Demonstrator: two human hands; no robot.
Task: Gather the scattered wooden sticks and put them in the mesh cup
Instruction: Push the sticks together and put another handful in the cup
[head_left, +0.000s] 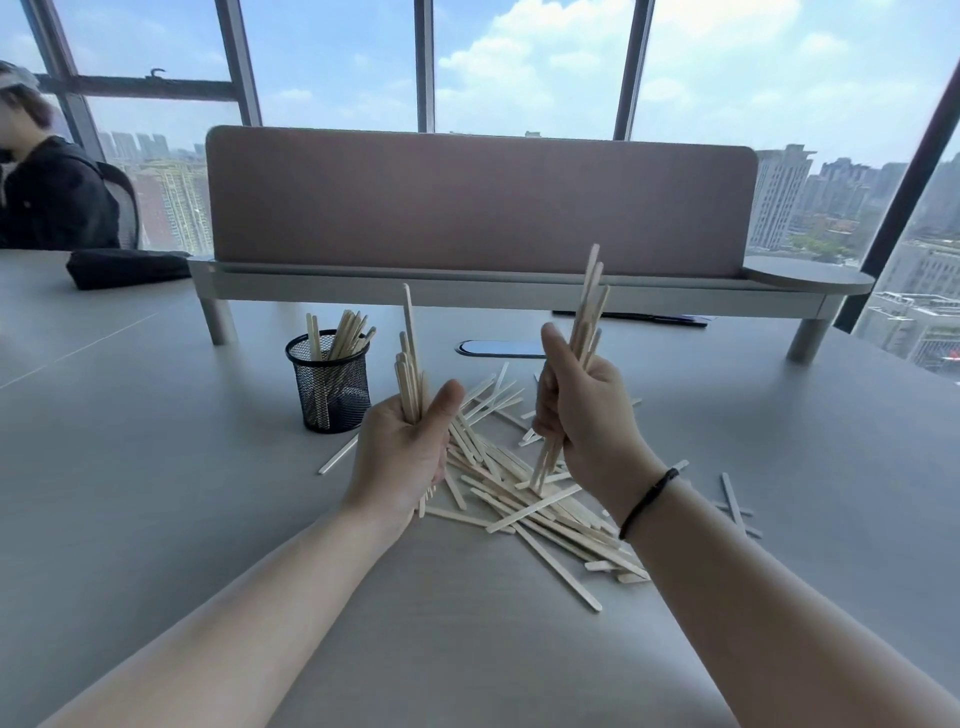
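Above the grey table (156, 467), both hands raised w/ sticks, pile below.

Left hand (402, 452): fingers curled round a small bundle (410, 379), held upright, one stick standing taller than the rest. Right hand (582, 410): fist closed on a second bundle (584, 322), tilted slightly, lower ends hanging just over the pile. Black band on right wrist.

Mesh cup (332, 387): upright, left of the left hand, near it but not touching. Already holds several sticks leaning on its rim.

Loose sticks (524, 499): large crossed heap betw. and under the hands; a few strays apart at right (735, 501) and one at left (337, 454).

Step, as judged: mid-gather; both bundles ready for deposit. Task approx. partway, most sticks appear still on table.

Next move calls for: squaring bundle ends, swinging left bundle over cup mouth first, lowering end-first. Risk: uneven ends catching the rim, or cup tipping.
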